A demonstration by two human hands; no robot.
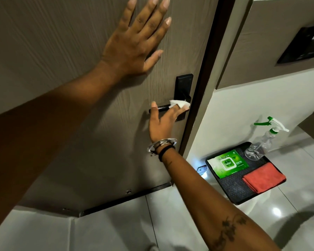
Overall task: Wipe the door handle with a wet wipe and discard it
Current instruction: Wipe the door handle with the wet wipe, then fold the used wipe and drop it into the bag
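Observation:
A black lever door handle [160, 108] on a black backplate [183, 86] sits near the right edge of a grey-brown door [62, 51]. My right hand [163, 122] presses a white wet wipe [179, 103] with its fingers against the lever close to the backplate. My left hand [136, 38] lies flat on the door above the handle, fingers spread, holding nothing.
On the tiled floor to the right stands a black tray [232, 189] holding a green wet wipe pack [227, 163], a folded red cloth [264, 178] and a clear spray bottle [261, 144]. A dark door frame [203, 87] and white wall [252, 109] adjoin.

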